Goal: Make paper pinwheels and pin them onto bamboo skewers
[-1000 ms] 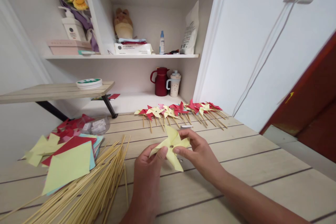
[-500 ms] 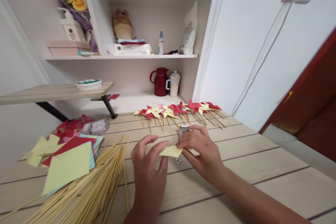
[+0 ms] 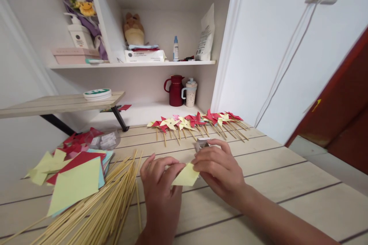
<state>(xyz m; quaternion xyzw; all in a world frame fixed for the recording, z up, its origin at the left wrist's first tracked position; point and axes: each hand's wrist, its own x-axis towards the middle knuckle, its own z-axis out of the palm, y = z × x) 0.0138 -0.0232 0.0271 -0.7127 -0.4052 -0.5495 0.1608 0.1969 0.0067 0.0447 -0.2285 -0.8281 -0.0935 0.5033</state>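
Observation:
A piece of yellow paper (image 3: 186,176) is held between my two hands above the table. My left hand (image 3: 161,178) pinches its left side between thumb and fingers. At the upper right edge, the fingers of my right hand (image 3: 220,168) are closed on the same paper, covering part of it. Just behind my right hand stands a small open box (image 3: 202,144), its contents mostly hidden. Beyond it, finished pinwheels (image 3: 185,122) in red, yellow and pink lie in a row with their sticks toward me.
Left of my hands lie a bundle of thin wooden sticks (image 3: 115,199) and a stack of coloured paper squares (image 3: 76,187). Cut yellow paper (image 3: 47,165) and a clear container (image 3: 109,140) sit behind. A raised wooden shelf (image 3: 66,100) stands at the far left.
The yellow paper has tilted so more of its face shows. My left fingers have closed in on its left side; my right hand has stayed nearly in place.

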